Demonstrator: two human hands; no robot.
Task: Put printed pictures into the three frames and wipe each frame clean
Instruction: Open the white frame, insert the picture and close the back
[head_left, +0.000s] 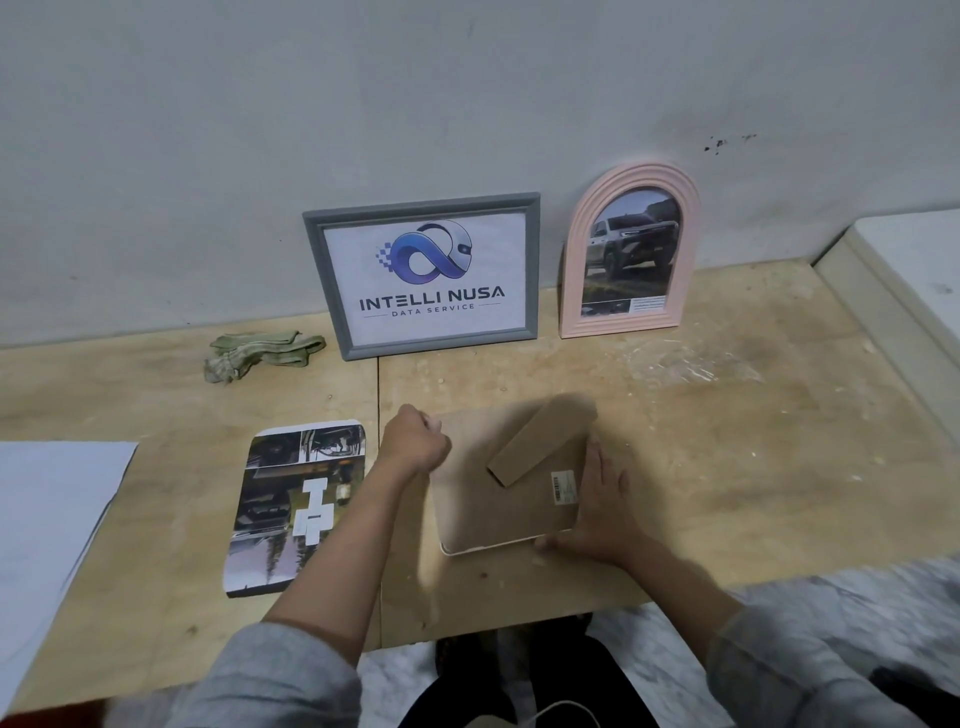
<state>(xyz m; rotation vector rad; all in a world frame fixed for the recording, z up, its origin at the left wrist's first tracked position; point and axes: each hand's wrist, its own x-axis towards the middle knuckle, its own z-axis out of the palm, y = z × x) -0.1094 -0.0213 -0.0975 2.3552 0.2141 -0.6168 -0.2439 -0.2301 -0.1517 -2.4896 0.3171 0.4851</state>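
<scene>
Hands are working the face-down white frame with brown fibreboard backing (498, 493) on our plywood counter (727, 467): our left hand (415, 441) is curling at its far-left corner, what it pinches unclear; our right hand (597, 504) is lying flat along its right edge. Dark printed picture (301, 506) is lying just left.

Third frame (506, 483) lies face down, so front and glass are hidden; only the brown backing and stand show. Left hand (415, 441) motion-blurred at the frame's top-left corner, can't tell what its curled fingers hold, if anything. Right hand (597, 512) covers the frame's lower-right corner; barcode sticker (563, 487) txt too small to read. White sheet (52, 519) cut off by left edge. Loose print (298, 506) too dark to make out. Caption in pink arched frame (631, 249) unreadable.
</scene>
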